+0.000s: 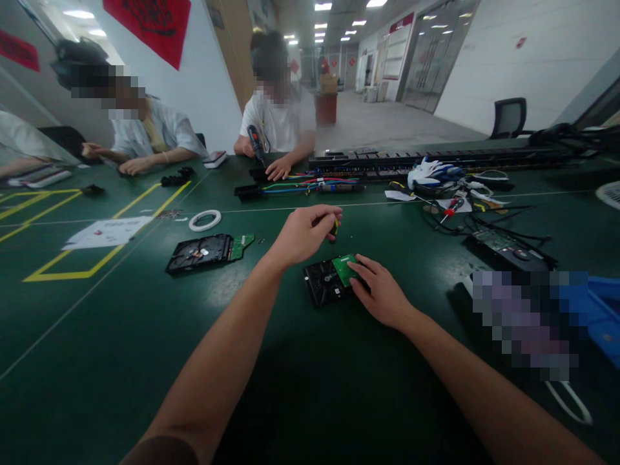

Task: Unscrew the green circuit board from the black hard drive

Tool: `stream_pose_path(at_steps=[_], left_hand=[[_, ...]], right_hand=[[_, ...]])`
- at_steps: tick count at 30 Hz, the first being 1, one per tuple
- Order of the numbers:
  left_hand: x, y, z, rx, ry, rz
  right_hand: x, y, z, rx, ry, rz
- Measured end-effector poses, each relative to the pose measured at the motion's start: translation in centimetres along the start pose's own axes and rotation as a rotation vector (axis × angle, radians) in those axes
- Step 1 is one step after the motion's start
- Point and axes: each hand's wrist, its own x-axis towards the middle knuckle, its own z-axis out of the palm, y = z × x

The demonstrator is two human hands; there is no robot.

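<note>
A black hard drive (320, 285) lies on the table in front of me, with a green circuit board (343, 267) on its right part. The fingers of my right hand (382, 290) are spread and rest on the board and the drive's right edge. Above and behind the drive, my left hand (307, 232) pinches a small black-and-yellow tool (334, 227). Most of that tool is hidden by the fingers, and its lower end hangs clear of the drive. Left of my left forearm lies a second hard drive (201, 252) with its green board (242, 245) sticking out.
A white tape roll (205, 221) and a paper sheet (106, 232) lie left. Cables (310, 186), gloves (433, 173), a red screwdriver (451, 208) and another drive (511, 248) lie beyond and right. A blue bin (598, 310) stands far right. Across the table a person holds a power screwdriver (256, 145).
</note>
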Motion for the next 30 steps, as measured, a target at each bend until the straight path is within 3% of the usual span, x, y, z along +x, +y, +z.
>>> stream_pose_path(at_steps=[30], left_hand=[[-0.11, 0.28, -0.19, 0.007, 0.010, 0.074]], right_hand=[[-0.02, 0.09, 0.01, -0.027, -0.019, -0.002]])
